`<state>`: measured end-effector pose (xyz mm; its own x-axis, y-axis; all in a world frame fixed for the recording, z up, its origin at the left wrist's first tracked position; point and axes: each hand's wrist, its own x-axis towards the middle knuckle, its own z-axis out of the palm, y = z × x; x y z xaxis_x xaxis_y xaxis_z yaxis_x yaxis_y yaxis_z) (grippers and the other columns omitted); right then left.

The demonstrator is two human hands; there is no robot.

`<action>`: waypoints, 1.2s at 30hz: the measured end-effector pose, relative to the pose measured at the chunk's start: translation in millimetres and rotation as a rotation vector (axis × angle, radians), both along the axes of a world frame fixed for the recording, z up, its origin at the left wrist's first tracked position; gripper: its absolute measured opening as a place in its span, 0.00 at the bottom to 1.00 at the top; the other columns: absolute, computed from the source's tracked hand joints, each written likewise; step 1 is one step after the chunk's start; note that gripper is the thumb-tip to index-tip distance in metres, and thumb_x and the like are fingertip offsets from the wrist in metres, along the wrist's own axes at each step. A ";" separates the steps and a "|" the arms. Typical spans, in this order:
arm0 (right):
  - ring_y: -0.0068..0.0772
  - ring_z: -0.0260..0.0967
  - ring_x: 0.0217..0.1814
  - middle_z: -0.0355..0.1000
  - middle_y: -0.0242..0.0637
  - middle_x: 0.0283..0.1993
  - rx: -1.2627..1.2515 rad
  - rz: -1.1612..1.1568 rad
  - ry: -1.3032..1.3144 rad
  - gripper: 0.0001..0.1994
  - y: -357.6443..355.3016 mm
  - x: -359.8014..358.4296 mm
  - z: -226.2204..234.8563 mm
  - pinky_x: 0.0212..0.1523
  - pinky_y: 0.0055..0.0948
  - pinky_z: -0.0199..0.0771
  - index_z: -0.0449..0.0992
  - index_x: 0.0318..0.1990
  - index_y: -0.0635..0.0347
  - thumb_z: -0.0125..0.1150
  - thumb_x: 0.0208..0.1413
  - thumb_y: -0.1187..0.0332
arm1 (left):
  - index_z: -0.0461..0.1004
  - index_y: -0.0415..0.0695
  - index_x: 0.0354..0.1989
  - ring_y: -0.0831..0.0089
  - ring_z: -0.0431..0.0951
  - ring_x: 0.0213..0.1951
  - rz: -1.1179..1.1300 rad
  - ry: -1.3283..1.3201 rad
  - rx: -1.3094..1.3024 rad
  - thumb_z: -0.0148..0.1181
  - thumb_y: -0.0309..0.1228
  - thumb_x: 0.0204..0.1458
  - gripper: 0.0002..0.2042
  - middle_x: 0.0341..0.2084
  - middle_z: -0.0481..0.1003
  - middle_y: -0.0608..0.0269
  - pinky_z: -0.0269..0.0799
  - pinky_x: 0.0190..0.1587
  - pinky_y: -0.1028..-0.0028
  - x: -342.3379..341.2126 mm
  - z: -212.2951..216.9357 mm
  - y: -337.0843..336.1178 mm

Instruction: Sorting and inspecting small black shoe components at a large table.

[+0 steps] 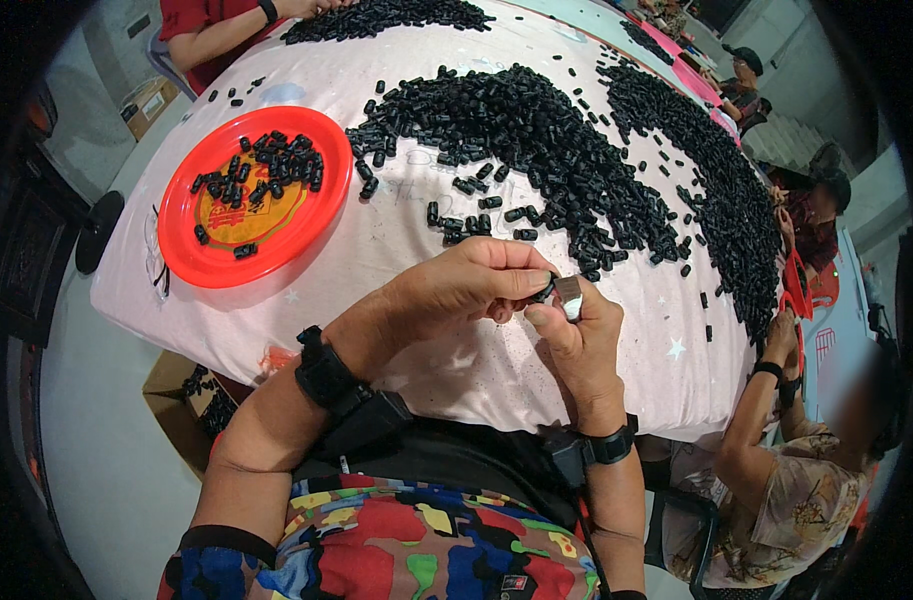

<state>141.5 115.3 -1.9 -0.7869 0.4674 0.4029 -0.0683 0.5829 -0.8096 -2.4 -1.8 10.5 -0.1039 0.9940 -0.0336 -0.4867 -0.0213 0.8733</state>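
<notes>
Head view: your left grip (466,282) pinches a black piece (543,292), axis hidden; right hand (588,345) just beside, hold unclear, near tabletop (661,385) front edge.

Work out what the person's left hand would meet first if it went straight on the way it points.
Past the small black piece at its fingertips, the left hand would probably meet the right hand, at the shiny piece there; depth is unclear, and they may be touching.

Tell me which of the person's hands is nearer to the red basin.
Left. The left hand is to the right of the red basin and apart from it; the right hand is farther right.
</notes>
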 end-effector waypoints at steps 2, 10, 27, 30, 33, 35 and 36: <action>0.17 0.67 0.20 0.71 0.29 0.18 0.016 0.006 0.031 0.18 -1.0 -1.5 -1.5 0.21 0.20 0.66 0.76 0.31 0.63 0.68 0.49 0.55 | 0.74 0.42 0.40 0.88 0.62 0.24 0.005 -0.002 -0.014 0.57 0.37 0.56 0.11 0.23 0.68 0.76 0.59 0.27 0.87 1.2 1.9 -1.0; 0.20 0.69 0.20 0.71 0.33 0.17 0.075 -0.023 -0.123 0.17 -1.8 0.9 1.4 0.21 0.22 0.67 0.78 0.32 0.60 0.65 0.51 0.53 | 0.74 0.41 0.40 0.88 0.62 0.24 0.013 0.040 -0.037 0.57 0.37 0.56 0.11 0.23 0.68 0.76 0.60 0.27 0.87 -0.8 1.6 -1.6; 0.25 0.71 0.19 0.72 0.38 0.18 0.069 -0.034 -0.014 0.17 -1.8 -2.0 -3.4 0.20 0.24 0.67 0.77 0.32 0.62 0.63 0.52 0.53 | 0.73 0.40 0.42 0.88 0.61 0.23 0.011 -0.002 -0.064 0.56 0.36 0.57 0.12 0.22 0.67 0.76 0.59 0.26 0.86 0.6 10.0 -2.4; 0.26 0.71 0.19 0.72 0.38 0.19 0.050 -0.025 -0.007 0.17 -1.4 -1.7 -3.5 0.20 0.24 0.67 0.77 0.32 0.62 0.64 0.52 0.54 | 0.73 0.40 0.42 0.88 0.61 0.22 0.011 -0.029 -0.038 0.56 0.36 0.57 0.12 0.22 0.67 0.76 0.59 0.26 0.86 -0.4 0.4 -0.2; 0.23 0.70 0.20 0.73 0.36 0.19 0.083 -0.034 -0.054 0.15 -3.9 -3.0 -1.0 0.20 0.24 0.67 0.77 0.31 0.62 0.65 0.52 0.56 | 0.73 0.40 0.42 0.88 0.62 0.22 0.029 -0.010 -0.042 0.56 0.35 0.57 0.12 0.22 0.67 0.76 0.60 0.26 0.86 -0.9 -0.6 0.2; 0.21 0.69 0.20 0.72 0.35 0.19 0.107 -0.047 -0.052 0.14 -4.4 -2.3 -0.3 0.20 0.23 0.66 0.77 0.30 0.62 0.65 0.52 0.58 | 0.73 0.40 0.42 0.88 0.62 0.22 0.016 -0.027 -0.030 0.56 0.35 0.57 0.12 0.22 0.67 0.75 0.60 0.26 0.86 -1.6 2.0 -0.8; 0.18 0.68 0.20 0.72 0.33 0.20 0.050 -0.056 -0.024 0.12 -4.0 -0.4 -1.0 0.21 0.21 0.65 0.76 0.31 0.62 0.66 0.51 0.61 | 0.73 0.40 0.42 0.88 0.63 0.22 0.006 -0.044 -0.020 0.57 0.35 0.56 0.12 0.22 0.67 0.75 0.60 0.26 0.86 -2.1 2.8 -2.1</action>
<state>141.1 111.4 -2.9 -0.7700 0.4903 0.4083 -0.0155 0.6254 -0.7802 -4.5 -3.9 13.3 -0.1075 0.9925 -0.0579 -0.5246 -0.0072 0.8513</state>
